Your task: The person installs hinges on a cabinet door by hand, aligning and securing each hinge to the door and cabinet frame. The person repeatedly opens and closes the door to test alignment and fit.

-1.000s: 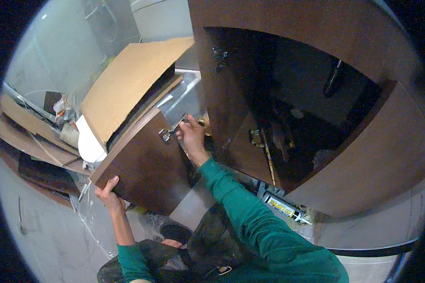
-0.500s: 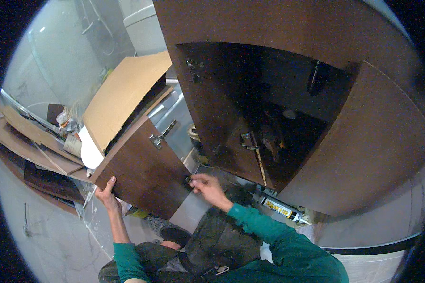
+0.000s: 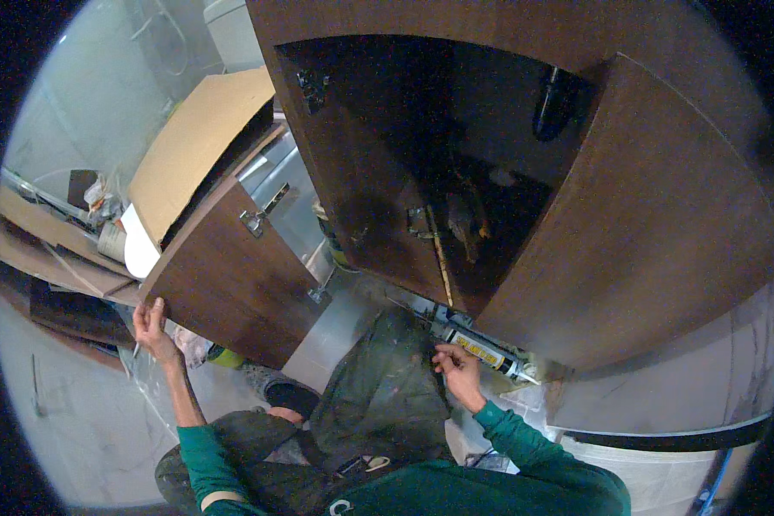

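Observation:
My left hand (image 3: pixel 156 332) grips the lower left corner of a brown cabinet door (image 3: pixel 228 279), with its fingers over the edge. The door leans at a slant, and two metal hinges, an upper hinge (image 3: pixel 253 224) and a lower hinge (image 3: pixel 319 295), stick out along its right edge. Close beside my right knee is my right hand (image 3: pixel 461 375), its fingers curled together. Whatever they pinch, if anything, is too small to make out. Just beyond those fingers lies a caulking gun with a sealant tube (image 3: pixel 480 351), its white nozzle pointing right.
An open brown cabinet (image 3: pixel 636 224) stands ahead on the right, its inside dark, with a thin stick (image 3: pixel 440 262) leaning at its lower front. A cardboard sheet (image 3: pixel 199 142) rests behind the door. Stacked boards (image 3: pixel 56 258) lie at the left.
My right hand has left the door's lower hinge and moved right and down, next to the sealant tube. The left hand still holds the door. The whole view has shifted slightly.

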Tool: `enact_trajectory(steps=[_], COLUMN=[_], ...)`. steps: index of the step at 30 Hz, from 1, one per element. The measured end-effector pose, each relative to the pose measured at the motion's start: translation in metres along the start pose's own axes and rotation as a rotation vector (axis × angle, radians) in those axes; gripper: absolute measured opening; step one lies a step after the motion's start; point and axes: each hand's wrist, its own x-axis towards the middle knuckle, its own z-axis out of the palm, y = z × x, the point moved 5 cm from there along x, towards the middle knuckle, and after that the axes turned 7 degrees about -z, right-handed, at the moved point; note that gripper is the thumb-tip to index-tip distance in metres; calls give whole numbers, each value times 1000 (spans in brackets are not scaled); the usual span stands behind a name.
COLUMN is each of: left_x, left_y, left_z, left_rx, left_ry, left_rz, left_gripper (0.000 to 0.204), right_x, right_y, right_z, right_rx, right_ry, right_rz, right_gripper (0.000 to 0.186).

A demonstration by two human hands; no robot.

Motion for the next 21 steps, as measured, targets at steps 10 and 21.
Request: enact_trajectory(steps=[10, 21], left_x=[-25, -45], left_y=[141, 274], left_z=[-8, 241], left_rx=[-166, 160], left_ry=[193, -570], left_rz=[410, 488], left_gripper=[29, 34], right_x=[-72, -178], right_y=[62, 121], right_z=[-61, -134], right_rx=[-529, -971], right_ry=[0, 101], right_rz=[-172, -227], right_gripper=[23, 22])
